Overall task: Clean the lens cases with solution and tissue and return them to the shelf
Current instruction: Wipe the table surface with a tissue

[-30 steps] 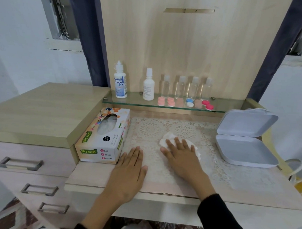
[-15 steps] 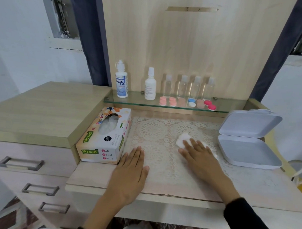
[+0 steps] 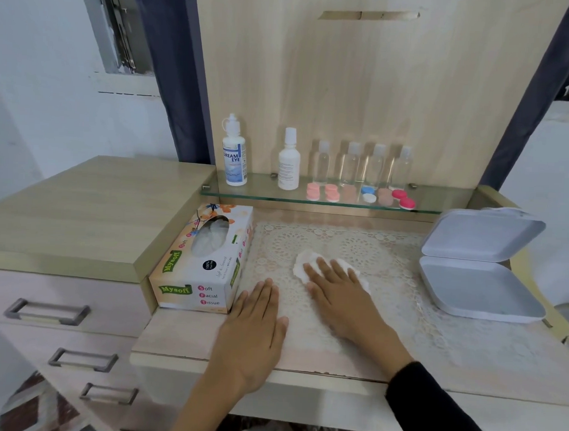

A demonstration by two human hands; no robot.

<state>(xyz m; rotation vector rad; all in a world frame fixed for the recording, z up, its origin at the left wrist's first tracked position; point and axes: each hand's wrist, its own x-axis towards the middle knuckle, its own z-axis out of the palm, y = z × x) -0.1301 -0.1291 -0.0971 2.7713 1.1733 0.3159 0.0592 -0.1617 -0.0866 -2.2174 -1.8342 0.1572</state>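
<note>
My right hand [image 3: 337, 289] presses flat on a white tissue [image 3: 302, 264] lying on the lace mat [image 3: 388, 257]. Beside it my left hand [image 3: 255, 324] rests flat and empty on the mat, fingers together, just right of the tissue box [image 3: 201, 260]. On the glass shelf [image 3: 438, 201] sit several lens cases: pink ones [image 3: 322, 191], a blue-and-white one [image 3: 368, 194] and a red one [image 3: 403, 199]. A solution bottle [image 3: 234, 150] labelled Dream Eye stands at the shelf's left end, with a white bottle [image 3: 289, 160] next to it.
Several small clear bottles [image 3: 362, 165] stand behind the lens cases. An open white hinged box [image 3: 474, 270] lies at the right of the desk. A wooden cabinet top [image 3: 73, 208] with drawers sits at the left.
My right hand slid the tissue to the right across the mat, then back left toward the middle. My left hand stayed in place.
</note>
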